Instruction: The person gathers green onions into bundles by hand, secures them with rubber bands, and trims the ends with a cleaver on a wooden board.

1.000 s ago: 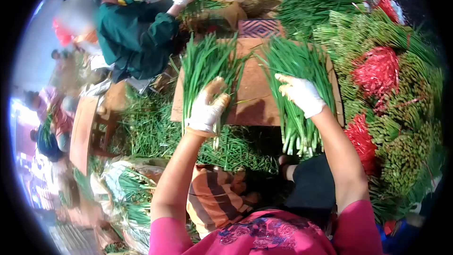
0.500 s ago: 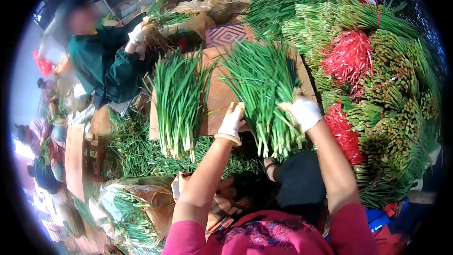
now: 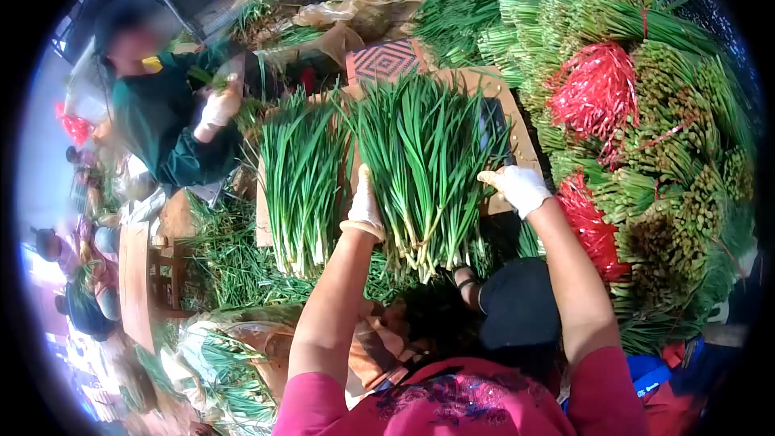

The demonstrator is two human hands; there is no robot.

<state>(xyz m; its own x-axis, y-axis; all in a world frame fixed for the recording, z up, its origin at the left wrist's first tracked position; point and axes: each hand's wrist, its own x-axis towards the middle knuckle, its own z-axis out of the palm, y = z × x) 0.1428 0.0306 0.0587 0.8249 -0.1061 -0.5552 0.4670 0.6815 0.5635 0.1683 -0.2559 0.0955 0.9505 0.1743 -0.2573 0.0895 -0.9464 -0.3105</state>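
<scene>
My left hand [image 3: 365, 200], in a white glove, lies against the left edge of a wide pile of green leafy stalks [image 3: 424, 169], its fingers pointing up and held together. To the right of that pile is my right hand [image 3: 519, 187], also gloved, its thumb and fingers reaching left just off the stalks. Both piles rest on a brown board [image 3: 515, 125], pale stem ends toward me. A second, narrower pile [image 3: 299, 186] lies to the left of my left hand.
Bundled stalks [image 3: 670, 161] with red plastic ties [image 3: 597, 93] are stacked on the right. A co-worker in dark green [image 3: 165, 113] handles stalks at the upper left. A wooden stool [image 3: 137, 282] stands at left. Loose greens [image 3: 234, 262] cover the ground.
The wide pile has shifted left, closer to the narrower one, and its stalks are spread differently. My left hand has moved left with it. The co-worker's gloved hand has come lower and left.
</scene>
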